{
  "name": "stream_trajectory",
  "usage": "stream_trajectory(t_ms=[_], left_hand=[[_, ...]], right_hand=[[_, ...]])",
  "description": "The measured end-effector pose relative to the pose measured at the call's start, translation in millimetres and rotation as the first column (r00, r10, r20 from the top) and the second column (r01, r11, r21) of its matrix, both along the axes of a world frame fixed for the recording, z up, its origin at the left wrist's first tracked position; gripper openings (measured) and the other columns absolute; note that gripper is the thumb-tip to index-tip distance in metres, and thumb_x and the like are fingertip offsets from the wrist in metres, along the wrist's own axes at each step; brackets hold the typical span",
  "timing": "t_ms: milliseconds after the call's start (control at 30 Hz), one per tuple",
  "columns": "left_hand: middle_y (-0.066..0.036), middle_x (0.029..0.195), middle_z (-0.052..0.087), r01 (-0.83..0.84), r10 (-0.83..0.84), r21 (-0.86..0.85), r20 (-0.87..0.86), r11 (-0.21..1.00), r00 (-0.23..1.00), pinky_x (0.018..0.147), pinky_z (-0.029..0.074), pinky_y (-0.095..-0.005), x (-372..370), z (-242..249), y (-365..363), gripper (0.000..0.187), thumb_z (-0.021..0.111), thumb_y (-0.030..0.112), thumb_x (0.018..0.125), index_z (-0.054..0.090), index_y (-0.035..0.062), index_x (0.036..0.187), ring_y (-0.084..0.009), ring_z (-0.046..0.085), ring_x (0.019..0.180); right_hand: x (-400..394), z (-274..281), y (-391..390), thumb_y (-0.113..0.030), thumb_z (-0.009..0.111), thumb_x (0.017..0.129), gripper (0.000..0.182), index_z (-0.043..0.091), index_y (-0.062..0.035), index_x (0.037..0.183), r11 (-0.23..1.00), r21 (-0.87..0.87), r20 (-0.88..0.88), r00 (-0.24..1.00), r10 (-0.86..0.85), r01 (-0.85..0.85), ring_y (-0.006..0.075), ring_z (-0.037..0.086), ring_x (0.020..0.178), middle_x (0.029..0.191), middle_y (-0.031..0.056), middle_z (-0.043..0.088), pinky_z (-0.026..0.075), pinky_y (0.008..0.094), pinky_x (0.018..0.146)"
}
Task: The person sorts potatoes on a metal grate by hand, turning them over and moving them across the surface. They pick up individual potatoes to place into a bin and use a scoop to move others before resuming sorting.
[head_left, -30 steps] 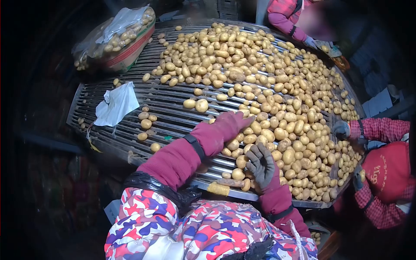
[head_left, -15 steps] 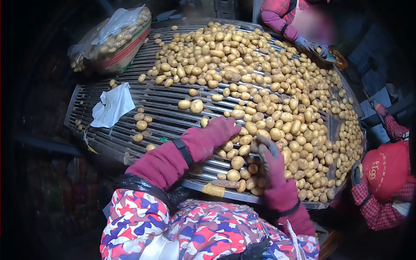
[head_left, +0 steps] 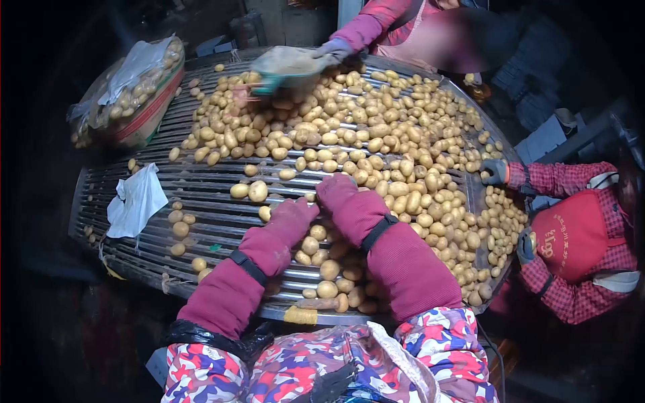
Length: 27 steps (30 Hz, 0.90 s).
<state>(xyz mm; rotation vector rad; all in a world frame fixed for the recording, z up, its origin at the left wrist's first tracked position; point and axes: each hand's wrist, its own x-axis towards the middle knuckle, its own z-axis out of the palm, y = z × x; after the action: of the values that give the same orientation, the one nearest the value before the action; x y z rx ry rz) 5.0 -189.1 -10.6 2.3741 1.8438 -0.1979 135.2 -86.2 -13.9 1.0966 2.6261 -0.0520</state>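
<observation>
Many yellow potatoes (head_left: 396, 188) lie heaped over a slatted metal sorting table (head_left: 228, 180). My left hand (head_left: 295, 213) reaches over the slats at the near edge of the pile, next to a few loose potatoes. Close beside it on the right, my right hand (head_left: 338, 191) is low among potatoes. Both hands are seen from the back in dark pink coverings. Their fingers are mostly hidden, so I cannot make out whether either holds a potato. Below them, a wooden-handled tool (head_left: 319, 303) rests at the table's near rim.
A sack of potatoes (head_left: 161, 104) stands at the far left, with a white cloth (head_left: 136, 201) nearer me. Across the table, a person's gloved hand (head_left: 334, 50) holds a blurred green scoop (head_left: 285, 64). At right, another person's gloved hands (head_left: 496, 172) are at the pile.
My right hand has moved left and away from me, beside my left hand, which has shifted left. The far person has swung the scoop over the pile. The view has shifted.
</observation>
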Motion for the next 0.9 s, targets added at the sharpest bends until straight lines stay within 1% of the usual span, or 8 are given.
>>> stream_trajectory(t_ms=[233,300,367,467,633,767,867,900], left_hand=[[-0.013,0.108,0.064,-0.017,0.022,-0.033,0.152,0.999,0.988,0.087,0.054,-0.0462,-13.9,9.4,4.7,0.057,0.076,0.011,0.072,0.06,0.024,0.125,-0.0342,0.066,0.102],[-0.012,0.109,0.064,-0.01,0.009,0.003,0.251,1.0,0.968,0.087,0.053,-0.0458,-27.6,1.6,4.6,0.057,0.075,0.011,0.071,0.061,0.0243,0.126,-0.0343,0.065,0.102],[-0.012,0.115,0.065,-0.117,0.115,-0.026,0.472,0.993,0.874,0.092,0.053,-0.0432,-29.6,5.1,0.5,0.059,0.074,0.009,0.07,0.065,0.0248,0.126,-0.0343,0.063,0.108],[-0.017,0.118,0.064,-0.108,0.171,-0.133,0.806,0.985,0.567,0.102,0.05,-0.0388,-7.4,38.4,-8.4,0.058,0.072,0.006,0.073,0.066,0.0183,0.129,-0.0344,0.061,0.115],[-0.016,0.118,0.06,0.412,-0.585,0.416,0.612,0.81,0.533,0.093,0.052,-0.0419,97.6,68.6,-43.8,0.067,0.074,0.003,0.066,0.062,0.0146,0.131,-0.0374,0.06,0.112],[-0.02,0.132,0.055,0.554,-0.629,0.374,0.671,0.744,0.392,0.101,0.047,-0.0478,144.2,97.6,-67.3,0.083,0.079,0.008,0.069,0.045,0.005,0.145,-0.0419,0.055,0.122],[-0.024,0.146,0.045,0.617,-0.549,0.3,0.794,0.727,0.261,0.112,0.036,-0.0541,161.6,74.0,-78.2,0.087,0.073,0.011,0.077,0.032,0.0015,0.153,-0.0411,0.046,0.133],[-0.024,0.148,0.044,0.664,-0.581,0.279,0.761,0.693,0.287,0.114,0.033,-0.0538,169.7,73.9,-82.6,0.086,0.073,0.012,0.078,0.032,0.0019,0.153,-0.0411,0.044,0.135]], right_hand=[[74.2,10.0,-25.9,-0.012,0.068,0.078,0.011,0.07,-0.005,0.086,0.947,-0.112,-0.492,0.811,-0.316,0.301,0.0284,0.07,0.081,0.098,0.0136,0.071,0.057,0.04,0.069],[101.4,14.5,-39.5,-0.009,0.067,0.081,0.009,0.063,-0.0049,0.088,0.274,-0.953,-0.298,0.239,-0.924,-0.128,0.0096,0.056,0.064,0.077,0.0016,0.06,0.045,0.0255,0.053],[121.0,59.4,-93.8,-0.009,0.058,0.091,0.02,0.062,-0.0011,0.108,0.163,-0.883,-0.188,0.013,-0.982,-0.44,0.0167,0.056,0.067,0.077,0.0028,0.056,0.043,0.0272,0.053],[137.9,24.4,-140.0,-0.015,0.053,0.101,0.036,0.051,0.0002,0.133,0.35,-0.833,-0.224,-0.317,-0.922,-0.429,0.0247,0.067,0.1,0.12,0.0129,0.061,0.06,0.032,0.08],[145.4,10.7,-177.7,-0.049,0.04,0.105,0.053,0.052,-0.0083,0.136,0.191,-0.471,0.227,-0.328,-0.917,-0.861,0.0281,0.063,0.111,0.132,0.0118,0.057,0.055,0.0411,0.095],[156.5,22.8,-217.4,-0.037,0.034,0.109,0.046,0.046,-0.0077,0.142,0.673,-0.049,-0.237,-0.646,-0.725,-0.738,0.0235,0.052,0.13,0.142,0.0101,0.052,0.046,0.0403,0.109],[189.1,4.8,-254.7,-0.031,0.053,0.102,0.038,0.054,-0.009,0.133,0.42,-0.413,0.259,-0.547,-0.796,-0.808,0.0194,0.061,0.116,0.128,0.0093,0.061,0.05,0.036,0.102],[196.9,2.2,-270.6,-0.028,0.052,0.102,0.036,0.054,-0.0082,0.133,0.578,-0.578,-0.121,-0.64,-0.759,-0.576,0.0197,0.062,0.115,0.128,0.0088,0.062,0.051,0.0352,0.101]])
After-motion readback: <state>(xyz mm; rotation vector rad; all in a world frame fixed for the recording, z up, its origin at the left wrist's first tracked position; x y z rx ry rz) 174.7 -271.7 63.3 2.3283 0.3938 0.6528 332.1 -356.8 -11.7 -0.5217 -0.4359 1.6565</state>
